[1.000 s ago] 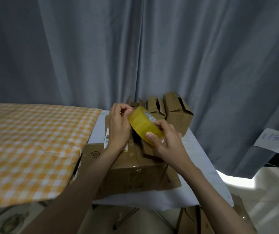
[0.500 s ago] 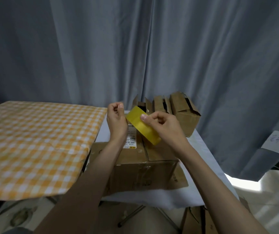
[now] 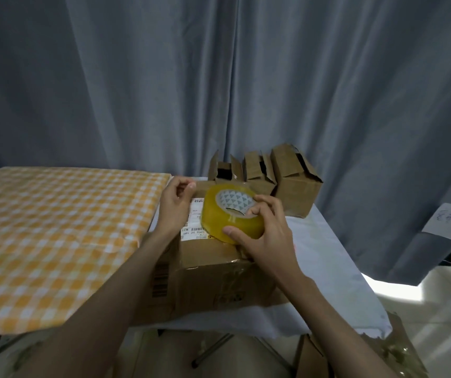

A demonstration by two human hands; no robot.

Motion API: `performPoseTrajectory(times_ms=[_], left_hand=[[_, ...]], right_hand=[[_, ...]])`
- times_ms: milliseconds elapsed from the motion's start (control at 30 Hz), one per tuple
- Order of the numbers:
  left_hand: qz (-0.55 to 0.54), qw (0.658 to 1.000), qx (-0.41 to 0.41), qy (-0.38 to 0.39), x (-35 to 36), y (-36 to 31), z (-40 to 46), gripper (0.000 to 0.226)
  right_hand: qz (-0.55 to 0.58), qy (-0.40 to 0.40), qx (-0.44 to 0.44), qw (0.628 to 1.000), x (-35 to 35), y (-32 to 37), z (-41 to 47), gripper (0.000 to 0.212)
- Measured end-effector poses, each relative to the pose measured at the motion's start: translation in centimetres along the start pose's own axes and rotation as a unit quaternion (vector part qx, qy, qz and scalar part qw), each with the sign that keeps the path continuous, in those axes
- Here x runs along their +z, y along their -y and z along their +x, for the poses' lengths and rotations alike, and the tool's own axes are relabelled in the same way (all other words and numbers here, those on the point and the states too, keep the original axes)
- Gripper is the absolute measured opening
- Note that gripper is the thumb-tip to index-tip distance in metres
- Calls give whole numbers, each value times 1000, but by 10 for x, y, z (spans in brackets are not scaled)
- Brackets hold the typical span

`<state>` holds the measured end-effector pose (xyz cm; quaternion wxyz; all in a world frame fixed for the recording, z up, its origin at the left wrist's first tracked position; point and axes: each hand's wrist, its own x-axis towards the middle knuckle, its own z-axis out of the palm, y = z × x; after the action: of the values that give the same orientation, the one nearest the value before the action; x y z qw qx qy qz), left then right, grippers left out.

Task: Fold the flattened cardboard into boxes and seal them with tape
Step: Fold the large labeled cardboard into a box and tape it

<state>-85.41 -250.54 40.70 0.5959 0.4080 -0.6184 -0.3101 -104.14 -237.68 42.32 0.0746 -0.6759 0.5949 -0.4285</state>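
A brown cardboard box (image 3: 213, 279) with a white shipping label stands on the white-covered table (image 3: 328, 255) in front of me. My right hand (image 3: 266, 236) grips a yellow tape roll (image 3: 231, 214) and holds it flat-side up just above the box's top. My left hand (image 3: 175, 205) hovers to the left of the roll with thumb and fingers pinched together; whether a strip of tape runs between them is too faint to tell.
Three small folded cardboard boxes (image 3: 295, 181) with open top flaps stand at the back of the table. An orange checked tablecloth (image 3: 55, 236) covers a second table on the left. Grey curtains (image 3: 219, 77) hang behind. More cardboard (image 3: 355, 356) lies on the floor below right.
The roll has turned from edge-on to face-up and dropped lower over the box. My left hand has drawn slightly away from it to the left.
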Motion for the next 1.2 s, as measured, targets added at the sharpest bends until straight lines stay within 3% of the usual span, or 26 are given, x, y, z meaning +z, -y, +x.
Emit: performPoseTrajectory(times_ms=[200, 300, 400, 500, 667, 767, 1000, 1133, 1200], left_hand=[[40, 995, 74, -61, 32, -12, -35, 5], [86, 989, 87, -80, 42, -20, -40, 6], [102, 989, 77, -71, 40, -27, -27, 7], [99, 991, 51, -72, 36, -31, -15, 8], [138, 986, 56, -70, 29, -32, -10, 13], [116, 991, -7, -61, 19, -29, 0, 20], [-24, 980, -177, 93, 8, -49, 27, 11], [-3, 967, -178, 180, 7, -61, 51, 15], [35, 966, -163, 200, 9, -69, 61, 16]], right_hand=[[74, -22, -42, 996, -21, -33, 20, 45], [164, -20, 6, 986, -34, -38, 32, 38], [202, -8, 73, 977, -41, -24, 41, 50], [157, -2, 101, 982, -47, 0, 47, 65], [165, 128, 135, 969, -60, 37, 52, 60], [139, 168, 127, 968, -55, 40, 55, 69], [24, -3, 150, 988, -35, 22, 37, 53], [64, -60, 155, 984, -21, 15, 21, 58], [93, -93, 166, 977, -17, 12, 16, 46]])
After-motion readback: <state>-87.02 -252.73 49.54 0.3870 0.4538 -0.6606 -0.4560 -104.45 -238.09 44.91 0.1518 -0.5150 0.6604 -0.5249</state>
